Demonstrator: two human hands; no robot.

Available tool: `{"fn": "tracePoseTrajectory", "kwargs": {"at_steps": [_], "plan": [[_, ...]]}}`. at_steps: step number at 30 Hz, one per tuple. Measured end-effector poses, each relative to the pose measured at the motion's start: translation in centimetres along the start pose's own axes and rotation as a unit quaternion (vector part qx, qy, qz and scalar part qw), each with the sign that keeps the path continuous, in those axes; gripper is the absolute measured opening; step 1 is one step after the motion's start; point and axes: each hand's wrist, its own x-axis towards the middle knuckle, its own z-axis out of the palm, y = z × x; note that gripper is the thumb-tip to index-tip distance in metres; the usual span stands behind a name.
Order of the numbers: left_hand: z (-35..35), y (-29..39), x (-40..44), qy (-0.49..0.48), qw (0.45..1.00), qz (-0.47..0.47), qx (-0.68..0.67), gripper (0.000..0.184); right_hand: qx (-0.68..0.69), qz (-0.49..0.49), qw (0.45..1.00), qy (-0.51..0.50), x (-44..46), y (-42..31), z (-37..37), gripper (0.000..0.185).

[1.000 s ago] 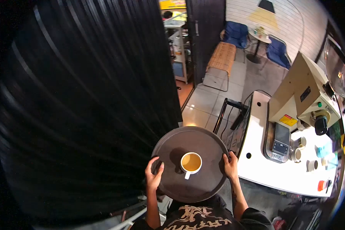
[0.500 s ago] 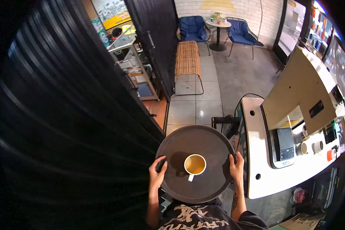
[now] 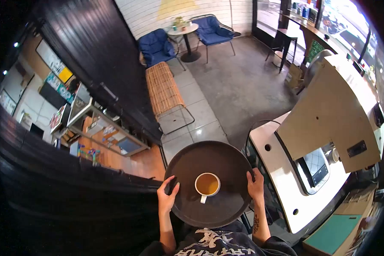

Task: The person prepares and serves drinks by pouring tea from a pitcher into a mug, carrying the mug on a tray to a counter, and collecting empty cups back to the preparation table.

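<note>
While the cup [image 3: 196, 185] stands upright near the middle of the tray [image 3: 217, 160], its handle [image 3: 203, 199] points toward the person's body and slightly to the left. Its upright axis runs from base to open mouth, so I see no clear long axis lying along the tray, and the tray itself is round. Inside the cup is a brown drink [image 3: 207, 184], and no spill is visible around it. The loading of the cup seems done, and the tray is lifted in front of the body, not set down on the worktop [image 3: 286, 192]; what is left, this view cannot tell.

The left hand [image 3: 166, 198] and the right hand [image 3: 256, 187] hold the tray by opposite sides. On both hands the fingers are closed narrowly about the rim, though the part below I cannot see. Neither hand touches the cup.

To the right of the tray, the worktop carries a large machine [image 3: 328, 102]. Farther ahead there is a wicker bench [image 3: 164, 89], and beyond it two blue chairs [image 3: 155, 47] [image 3: 212, 30] beside a small round table [image 3: 192, 28].
</note>
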Motion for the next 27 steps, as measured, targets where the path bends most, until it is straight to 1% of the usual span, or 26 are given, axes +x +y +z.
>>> {"fn": "tracePoseTrajectory", "kwargs": {"at_steps": [3, 6, 7, 9, 12, 13, 14, 16, 17, 18, 20, 23, 24, 27], "plan": [[0.7, 0.5, 6.8, -0.026, 0.999, 0.023, 0.009, 0.042, 0.011, 0.027, 0.999, 0.029, 4.1, -0.8, 2.4, 0.019], [1.1, 0.3, 14.4, -0.062, 0.997, 0.033, 0.007, 0.044, 0.032, 0.018, 0.998, 0.056, 8.8, -0.8, 5.4, 0.018], [1.2, -0.5, 17.4, -0.073, 0.994, 0.072, 0.033, 0.045, 0.032, 0.014, 0.997, 0.072, 10.8, -1.3, 6.6, 0.018], [1.6, -0.3, 22.6, -0.093, 0.991, 0.089, 0.034, 0.045, 0.042, 0.022, 0.992, 0.118, 13.5, -2.5, 8.4, 0.018], [2.8, 1.4, 29.7, -0.114, 0.989, 0.094, 0.015, 0.042, 0.048, 0.042, 0.99, 0.124, 18.2, -5.0, 10.1, 0.018], [3.2, 2.0, 31.9, -0.117, 0.988, 0.096, 0.009, 0.042, 0.026, 0.014, 0.988, 0.153, 19.8, -5.6, 10.9, 0.016], [3.5, 2.5, 33.8, -0.122, 0.988, 0.097, 0.006, 0.041, 0.025, 0.023, 0.986, 0.163, 21.1, -5.9, 11.4, 0.016], [4.2, 3.4, 38.0, -0.14, 0.982, 0.12, 0.024, 0.039, 0.046, 0.06, 0.986, 0.149, 24.1, -6.5, 12.4, 0.015], [4.7, 3.8, 40.0, -0.148, 0.982, 0.118, 0.022, 0.039, 0.045, 0.03, 0.982, 0.182, 25.7, -6.6, 13.2, 0.016], [5.2, 4.1, 41.9, -0.155, 0.981, 0.115, 0.019, 0.039, 0.044, 0.033, 0.98, 0.194, 27.2, -6.9, 13.7, 0.016], [6.6, 4.4, 46.0, -0.17, 0.976, 0.137, 0.018, 0.039, 0.04, 0.007, 0.976, 0.212, 30.5, -7.4, 14.3, 0.017], [9.4, 5.4, 51.7, -0.187, 0.972, 0.14, 0.019, 0.038, 0.027, 0.03, 0.972, 0.231, 35.4, -8.6, 14.6, 0.019], [10.8, 5.5, 52.9, -0.195, 0.97, 0.142, 0.018, 0.038, 0.022, 0.041, 0.971, 0.233, 36.7, -8.4, 14.1, 0.02], [14.9, 6.6, 58.6, -0.201, 0.967, 0.154, 0.014, 0.038, 0.027, 0.034, 0.966, 0.255, 42.7, -6.8, 14.1, 0.022]]}}
